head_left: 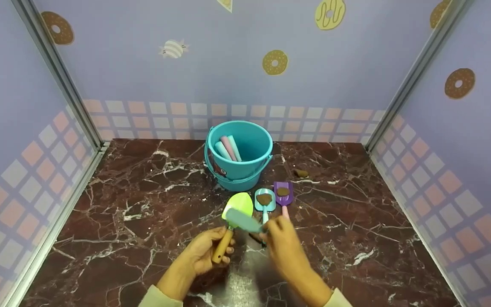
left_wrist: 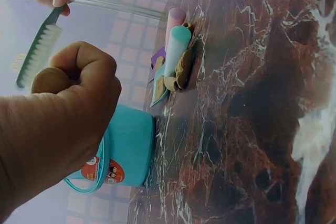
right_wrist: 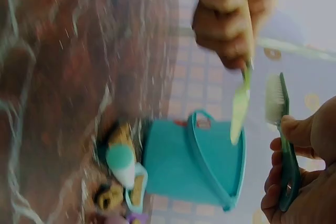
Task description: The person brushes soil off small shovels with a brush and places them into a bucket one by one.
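My left hand [head_left: 205, 251] grips the wooden handle [head_left: 223, 246] of a small trowel with a lime-green blade [head_left: 242, 200], pointing away from me. The right hand [head_left: 286, 247], blurred, holds a dark green brush [right_wrist: 289, 169] by its handle. Its white bristles [right_wrist: 273, 100] face the trowel; in the head view the brush crosses the lower blade. A gap shows between bristles and blade in the right wrist view. Just beyond the right hand lie a light blue toy shovel [head_left: 266, 209] and a purple toy shovel [head_left: 284, 201], each bearing a brown lump.
A teal bucket [head_left: 238, 171] stands behind the trowel, with light blue and pink handles [head_left: 228, 149] inside. Another brown lump [head_left: 301, 173] lies right of it on the dark marble tabletop [head_left: 164, 204]. Patterned walls [head_left: 237, 76] enclose the back and sides.
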{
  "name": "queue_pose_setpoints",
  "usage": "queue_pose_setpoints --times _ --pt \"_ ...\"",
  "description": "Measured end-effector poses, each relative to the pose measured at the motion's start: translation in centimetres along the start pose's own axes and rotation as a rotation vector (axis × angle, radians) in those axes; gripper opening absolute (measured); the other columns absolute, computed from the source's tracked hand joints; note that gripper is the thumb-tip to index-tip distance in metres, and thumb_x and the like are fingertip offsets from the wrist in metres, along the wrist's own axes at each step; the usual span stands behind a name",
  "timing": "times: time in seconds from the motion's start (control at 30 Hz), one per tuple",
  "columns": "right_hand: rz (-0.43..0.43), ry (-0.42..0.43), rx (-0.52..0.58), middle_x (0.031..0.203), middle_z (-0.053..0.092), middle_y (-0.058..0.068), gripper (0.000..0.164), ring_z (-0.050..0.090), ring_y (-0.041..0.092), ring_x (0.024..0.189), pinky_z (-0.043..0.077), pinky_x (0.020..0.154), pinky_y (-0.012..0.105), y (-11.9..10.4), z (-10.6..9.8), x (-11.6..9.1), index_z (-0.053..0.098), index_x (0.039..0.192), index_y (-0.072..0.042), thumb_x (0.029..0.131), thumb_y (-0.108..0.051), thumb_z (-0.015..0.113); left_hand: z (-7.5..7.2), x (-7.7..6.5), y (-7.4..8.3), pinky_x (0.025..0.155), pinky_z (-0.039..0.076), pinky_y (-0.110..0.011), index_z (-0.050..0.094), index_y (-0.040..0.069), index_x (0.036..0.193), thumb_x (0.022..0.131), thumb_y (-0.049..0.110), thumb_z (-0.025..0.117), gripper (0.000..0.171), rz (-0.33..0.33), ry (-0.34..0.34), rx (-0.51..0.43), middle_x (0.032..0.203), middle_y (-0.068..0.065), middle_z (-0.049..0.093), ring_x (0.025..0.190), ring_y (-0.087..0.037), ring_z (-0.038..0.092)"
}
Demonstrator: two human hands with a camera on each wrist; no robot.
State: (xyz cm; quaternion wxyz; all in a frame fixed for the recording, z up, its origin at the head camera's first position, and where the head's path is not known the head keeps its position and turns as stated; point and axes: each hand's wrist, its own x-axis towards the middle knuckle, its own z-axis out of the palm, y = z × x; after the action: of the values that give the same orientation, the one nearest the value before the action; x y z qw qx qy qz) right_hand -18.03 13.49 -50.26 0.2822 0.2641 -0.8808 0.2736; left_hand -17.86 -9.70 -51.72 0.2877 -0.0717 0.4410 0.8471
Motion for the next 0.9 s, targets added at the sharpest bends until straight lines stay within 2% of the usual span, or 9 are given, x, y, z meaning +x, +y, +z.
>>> queue_pose_setpoints --times 0.1,0.27,0.37,0.47,0.53,0.67,0.77,0.83,0.9 --pt "-0.019 0.000 -0.004 0.086 0.048 0.001 0.016 0.047 0.012 0.077 0.051 0.066 0.026 -0.2 0.4 -0.3 0.064 0.094 -0.007 0.087 -0.013 0.077 0.0 -0.1 0.0 0.055 0.044 -0.020 0.041 0.001 0.128 0.109 0.019 0.032 0.028 -0.004 -0.027 -0.011 0.089 -0.006 0.057 0.068 -0.011 0.052" --pt "0.107 0.033 -0.061 0.086 0.049 0.004 0.013 0.049 0.017 0.078 0.053 0.067 0.032 1.3 0.3 0.2 0.065 0.097 -0.006 0.090 -0.012 0.075 -0.1 -0.4 -0.1 0.054 0.044 -0.019 0.055 0.000 0.118 0.109 0.024 0.034 0.033 -0.017 -0.076 0.020 0.090 -0.004 0.056 0.069 -0.011 0.051" --pt "0.140 0.056 -0.095 0.086 0.049 0.006 0.013 0.051 0.021 0.078 0.051 0.068 0.037 2.3 0.0 0.7 0.065 0.099 -0.004 0.092 -0.012 0.073 -0.2 -0.5 -0.2 0.055 0.044 -0.020 0.056 0.002 0.116 0.109 0.025 0.034 0.033 -0.017 -0.093 0.036 0.090 -0.004 0.056 0.070 -0.011 0.051" --pt "0.129 0.084 -0.106 0.087 0.051 0.009 0.015 0.053 0.025 0.080 0.050 0.070 0.040 2.3 -0.4 1.0 0.065 0.100 -0.002 0.092 -0.012 0.072 -0.2 -0.5 -0.2 0.055 0.044 -0.019 0.056 0.002 0.116 0.110 0.026 0.034 0.033 -0.014 -0.099 0.043 0.090 -0.004 0.055 0.070 -0.010 0.050" --pt "0.119 0.075 -0.090 0.088 0.051 0.007 0.014 0.053 0.021 0.081 0.052 0.071 0.037 1.5 -0.5 0.9 0.064 0.098 -0.004 0.091 -0.013 0.073 -0.2 -0.5 -0.2 0.055 0.044 -0.019 0.055 0.002 0.118 0.110 0.027 0.035 0.034 -0.012 -0.092 0.047 0.090 -0.004 0.055 0.070 -0.010 0.050" --pt "0.017 0.039 -0.025 0.088 0.050 0.003 0.015 0.050 0.013 0.079 0.053 0.068 0.027 -0.7 -0.4 0.1 0.065 0.096 -0.007 0.088 -0.013 0.077 0.0 -0.7 -0.1 0.055 0.044 -0.019 0.049 0.000 0.126 0.109 0.023 0.034 0.032 -0.016 -0.064 0.048 0.092 -0.005 0.055 0.070 -0.010 0.052" --pt "-0.045 0.035 -0.017 0.085 0.048 0.003 0.015 0.047 0.012 0.075 0.051 0.064 0.025 -1.4 0.0 -0.1 0.064 0.093 -0.006 0.088 -0.014 0.077 0.1 -0.7 -0.1 0.055 0.045 -0.018 0.046 0.000 0.128 0.109 0.022 0.034 0.031 -0.012 -0.056 0.054 0.092 -0.006 0.056 0.070 -0.010 0.053" --pt "-0.021 0.045 -0.034 0.084 0.048 0.003 0.015 0.048 0.013 0.074 0.051 0.063 0.027 -1.0 0.2 0.0 0.064 0.093 -0.006 0.088 -0.013 0.077 0.1 -0.7 -0.1 0.055 0.045 -0.019 0.048 0.000 0.127 0.109 0.023 0.035 0.032 -0.013 -0.062 0.059 0.091 -0.005 0.057 0.069 -0.010 0.053" --pt "0.047 0.044 -0.053 0.086 0.049 0.003 0.013 0.049 0.014 0.076 0.053 0.065 0.028 -0.2 0.2 0.3 0.064 0.095 -0.007 0.090 -0.012 0.075 0.1 -0.7 -0.2 0.055 0.046 -0.019 0.051 -0.001 0.125 0.109 0.025 0.036 0.034 -0.014 -0.069 0.066 0.091 -0.005 0.058 0.069 -0.010 0.054"
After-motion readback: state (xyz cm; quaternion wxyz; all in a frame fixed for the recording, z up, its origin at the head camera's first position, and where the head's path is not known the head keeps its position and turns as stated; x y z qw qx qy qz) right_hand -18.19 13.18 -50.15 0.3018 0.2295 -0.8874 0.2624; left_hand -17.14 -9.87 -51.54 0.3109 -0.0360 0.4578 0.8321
